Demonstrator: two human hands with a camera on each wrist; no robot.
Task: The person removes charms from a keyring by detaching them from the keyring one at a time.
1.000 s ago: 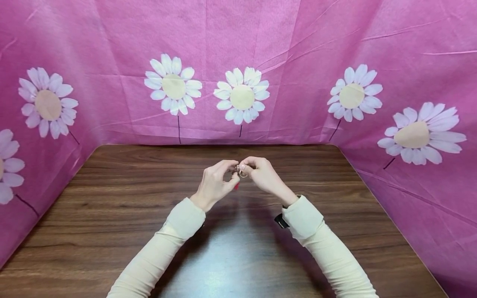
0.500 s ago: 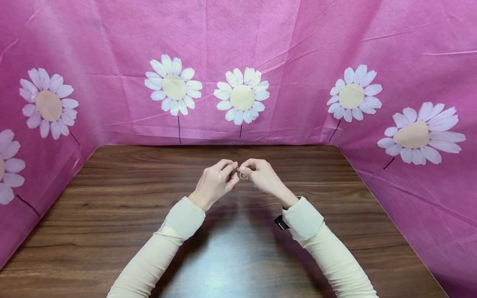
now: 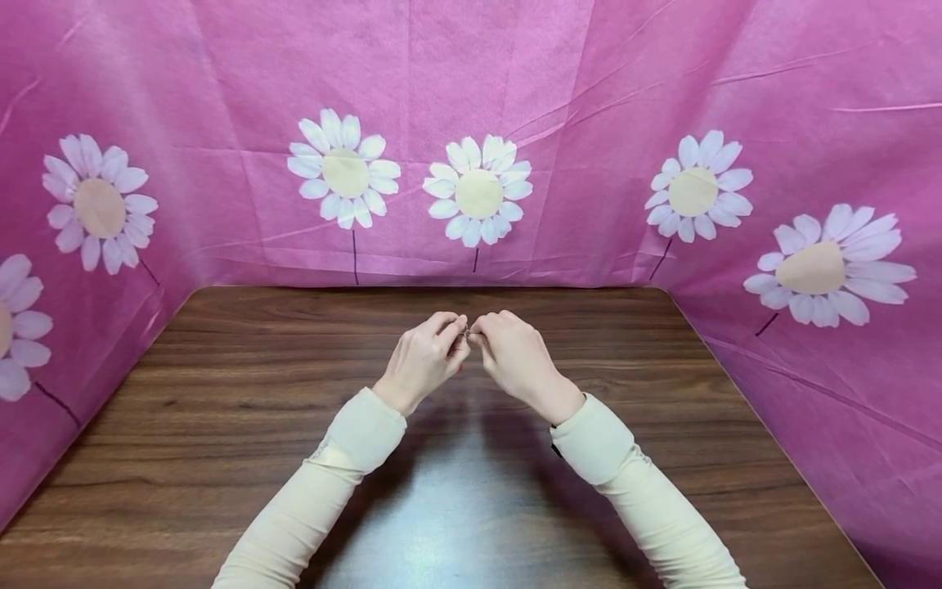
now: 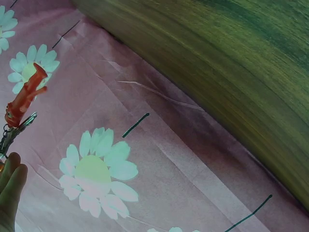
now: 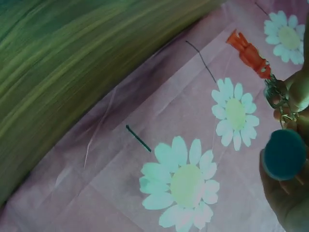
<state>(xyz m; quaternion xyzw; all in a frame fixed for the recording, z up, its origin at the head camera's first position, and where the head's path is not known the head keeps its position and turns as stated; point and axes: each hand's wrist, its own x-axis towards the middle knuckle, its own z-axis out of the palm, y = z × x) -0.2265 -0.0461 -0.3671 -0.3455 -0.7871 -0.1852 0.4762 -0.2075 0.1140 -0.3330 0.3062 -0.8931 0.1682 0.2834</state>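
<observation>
In the head view my left hand (image 3: 427,356) and right hand (image 3: 518,360) meet fingertip to fingertip above the table, pinching a keychain between them. A small bit of its metal (image 3: 467,332) shows in the gap. From the left hand's side hangs an orange-red figure charm (image 4: 24,96), with silvery metal hardware (image 4: 18,131) beside it in the left wrist view. The right wrist view shows the same charm (image 5: 250,55), its metal clasp (image 5: 276,93), and a round blue disc (image 5: 285,154) in front of the right hand's fingers. Fingers hide most of the keychain's ring.
A brown wood-grain table (image 3: 257,425) lies beneath both forearms. Pink cloth (image 3: 250,82) printed with white daisies surrounds it at the back and both sides.
The right hand has turned, bringing its back further toward the head camera. The ring and blue disc seen under its fingers are now hidden in that view. The left hand has barely moved.
</observation>
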